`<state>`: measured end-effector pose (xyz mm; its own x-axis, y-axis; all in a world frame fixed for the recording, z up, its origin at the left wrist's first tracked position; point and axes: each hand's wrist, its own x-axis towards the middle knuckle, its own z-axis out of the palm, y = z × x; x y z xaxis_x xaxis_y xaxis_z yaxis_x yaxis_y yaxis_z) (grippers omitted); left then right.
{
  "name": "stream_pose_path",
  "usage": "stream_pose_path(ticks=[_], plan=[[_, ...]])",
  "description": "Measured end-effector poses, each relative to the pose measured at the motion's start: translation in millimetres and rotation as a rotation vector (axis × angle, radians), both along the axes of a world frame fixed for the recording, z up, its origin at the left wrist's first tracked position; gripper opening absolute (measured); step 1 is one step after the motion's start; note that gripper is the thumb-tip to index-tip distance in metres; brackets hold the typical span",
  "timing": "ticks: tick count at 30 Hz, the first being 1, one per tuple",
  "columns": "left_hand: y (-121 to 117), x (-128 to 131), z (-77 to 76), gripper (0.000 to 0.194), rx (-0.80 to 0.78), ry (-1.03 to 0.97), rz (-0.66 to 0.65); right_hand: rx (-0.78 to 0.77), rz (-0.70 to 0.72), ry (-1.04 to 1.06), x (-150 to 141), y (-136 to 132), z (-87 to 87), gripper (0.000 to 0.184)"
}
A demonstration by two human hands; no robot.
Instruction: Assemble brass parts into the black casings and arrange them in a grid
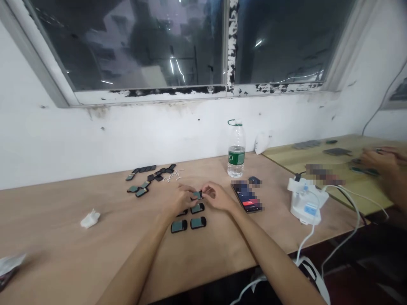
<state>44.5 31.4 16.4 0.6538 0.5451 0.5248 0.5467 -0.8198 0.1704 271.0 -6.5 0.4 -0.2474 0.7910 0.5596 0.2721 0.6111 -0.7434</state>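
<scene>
Small dark piece between my hands, mid-frame

My left hand (182, 200) and right hand (216, 195) pinch the piece (197, 195) by its ends; label writing is unreadable.

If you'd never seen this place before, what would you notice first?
Probably the big dark window above the wall, its frame peeling. Next, the clear water bottle with a green label, standing at the back of the table. Then the two hands, left and right, holding a small green-and-black piece between them.
</scene>
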Motion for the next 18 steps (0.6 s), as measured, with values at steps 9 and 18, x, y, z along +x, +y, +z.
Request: stream_pose_path(ticks=[9,18], plan=[[-1.8,0.8,-4.9,0.008,0.035,0.001,-0.008,-0.023,-0.123,0.103,-5.1,-1.0,5.4,0.014],[0.6,-0.1,-8.4,0.010,0.141,-0.013,-0.005,0.002,-0.156,0.162,-8.2,4.3,-1.5,0.016]])
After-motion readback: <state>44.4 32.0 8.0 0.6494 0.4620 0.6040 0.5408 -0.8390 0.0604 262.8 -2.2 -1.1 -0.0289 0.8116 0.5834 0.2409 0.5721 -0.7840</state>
